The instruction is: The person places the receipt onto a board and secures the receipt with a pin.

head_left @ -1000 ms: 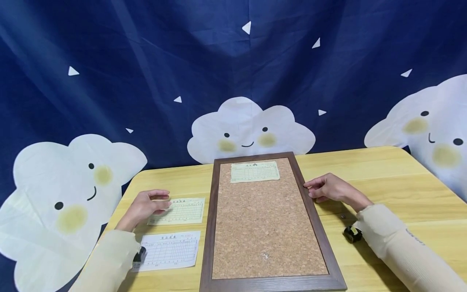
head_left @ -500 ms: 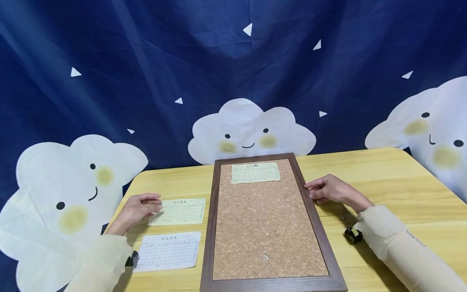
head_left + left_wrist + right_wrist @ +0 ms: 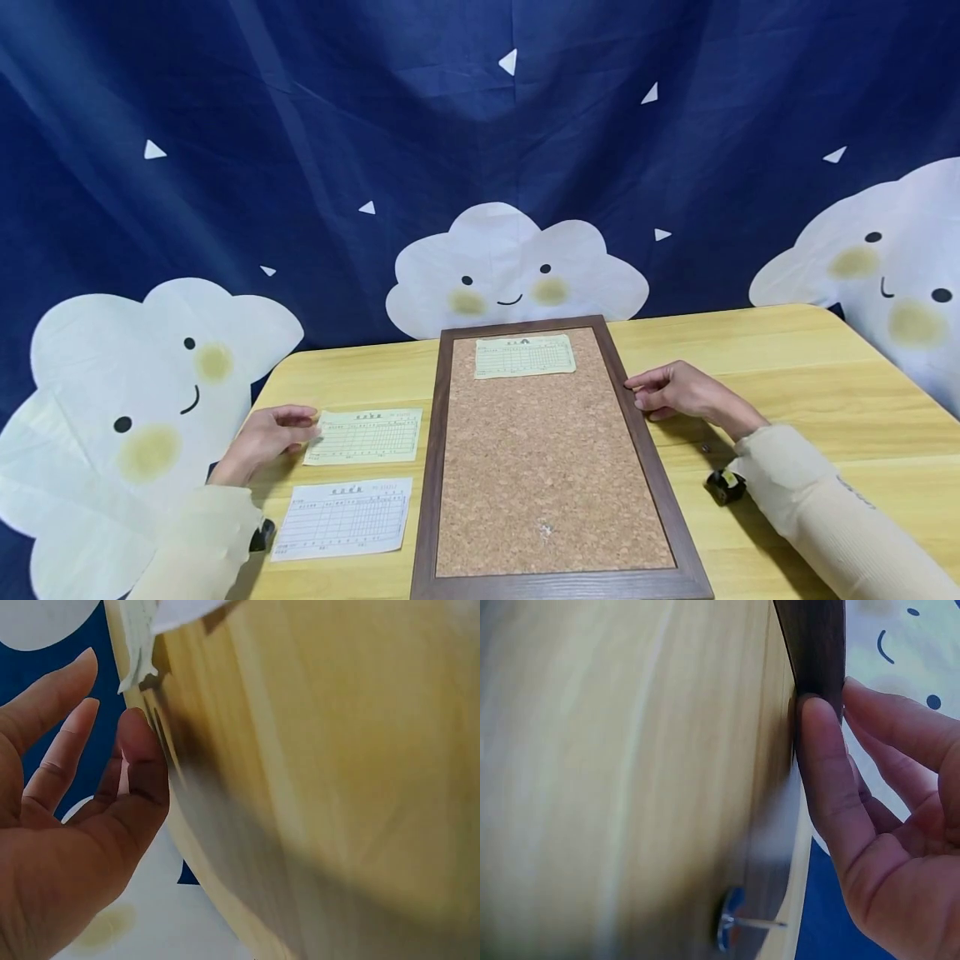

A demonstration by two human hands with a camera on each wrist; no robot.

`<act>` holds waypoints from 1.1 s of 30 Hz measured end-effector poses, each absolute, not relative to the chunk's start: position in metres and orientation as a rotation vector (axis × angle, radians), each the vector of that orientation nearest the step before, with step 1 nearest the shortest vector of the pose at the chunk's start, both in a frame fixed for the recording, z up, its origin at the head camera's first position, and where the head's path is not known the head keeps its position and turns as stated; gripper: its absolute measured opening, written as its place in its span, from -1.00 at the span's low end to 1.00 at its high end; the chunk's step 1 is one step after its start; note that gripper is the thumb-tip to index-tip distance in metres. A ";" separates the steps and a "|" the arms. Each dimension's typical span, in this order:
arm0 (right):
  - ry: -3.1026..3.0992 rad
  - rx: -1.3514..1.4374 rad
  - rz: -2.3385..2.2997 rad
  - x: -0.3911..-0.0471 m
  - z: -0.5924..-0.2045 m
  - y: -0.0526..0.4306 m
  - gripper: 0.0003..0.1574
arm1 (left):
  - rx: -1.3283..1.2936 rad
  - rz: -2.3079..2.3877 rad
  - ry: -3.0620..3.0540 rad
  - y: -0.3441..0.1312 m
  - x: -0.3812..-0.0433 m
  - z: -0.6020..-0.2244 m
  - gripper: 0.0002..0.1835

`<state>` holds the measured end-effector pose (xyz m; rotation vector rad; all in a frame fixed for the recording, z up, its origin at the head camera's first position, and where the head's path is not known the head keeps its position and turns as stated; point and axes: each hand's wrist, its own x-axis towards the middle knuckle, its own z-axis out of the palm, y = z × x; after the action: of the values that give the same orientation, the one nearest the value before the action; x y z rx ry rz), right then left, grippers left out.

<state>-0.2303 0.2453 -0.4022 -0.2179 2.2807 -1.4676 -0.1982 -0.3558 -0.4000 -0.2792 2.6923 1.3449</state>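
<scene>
A cork board (image 3: 547, 467) with a dark wooden frame lies on the table. My right hand (image 3: 686, 398) pinches the frame's right edge between thumb and fingers; the frame's edge (image 3: 817, 649) shows between them in the right wrist view. A pale green form slip (image 3: 525, 356) lies on the cork near the top. Left of the board are a second pale green slip (image 3: 365, 436) and a white slip (image 3: 343, 518) below it. My left hand (image 3: 266, 435) hovers at the green slip's left edge, its thumb and fingers (image 3: 60, 761) spread apart with nothing between them.
A thumbtack (image 3: 731, 922) lies on the wooden table (image 3: 825, 375) near my right wrist. Dark wrist cameras (image 3: 725, 485) sit under both sleeves. A blue curtain (image 3: 450, 125) with smiling clouds hangs behind the table's far edge.
My left hand has drawn back to the left, from over the green slip to its left edge, uncovering more of it. The right hand stays on the frame.
</scene>
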 end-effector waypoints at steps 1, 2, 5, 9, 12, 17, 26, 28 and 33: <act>2.276 -0.218 -1.472 -0.230 -0.402 0.245 -0.49 | -0.292 1.343 2.691 -0.356 -0.198 -0.401 -0.51; 2.271 -0.218 -1.475 -0.230 -0.403 0.246 -0.49 | -0.310 1.345 2.688 -0.356 -0.198 -0.402 -0.52; 2.266 -0.221 -1.479 -0.230 -0.403 0.246 -0.49 | -0.316 1.342 2.689 -0.357 -0.198 -0.403 -0.54; 2.271 -0.225 -1.469 -0.230 -0.402 0.246 -0.49 | -0.298 1.333 2.697 -0.356 -0.197 -0.405 -0.59; 2.276 -0.225 -1.461 -0.229 -0.402 0.246 -0.49 | -0.286 1.323 2.705 -0.355 -0.198 -0.407 -0.61; 2.274 -0.216 -1.464 -0.230 -0.403 0.246 -0.48 | -0.282 1.328 2.696 -0.355 -0.199 -0.409 -0.64; 2.274 -0.217 -1.464 -0.230 -0.403 0.247 -0.48 | -0.285 1.272 2.721 -0.352 -0.199 -0.410 -0.73; 2.271 -0.219 -1.467 -0.229 -0.402 0.246 -0.48 | -0.273 1.274 2.722 -0.352 -0.199 -0.410 -0.73; 2.265 -0.221 -1.474 -0.230 -0.402 0.246 -0.48 | -0.264 1.308 2.706 -0.353 -0.199 -0.409 -0.70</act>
<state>-0.2296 0.2458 -0.4023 -0.2208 2.2649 -1.4741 -0.1991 -0.3531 -0.4089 -0.2643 2.7061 1.3080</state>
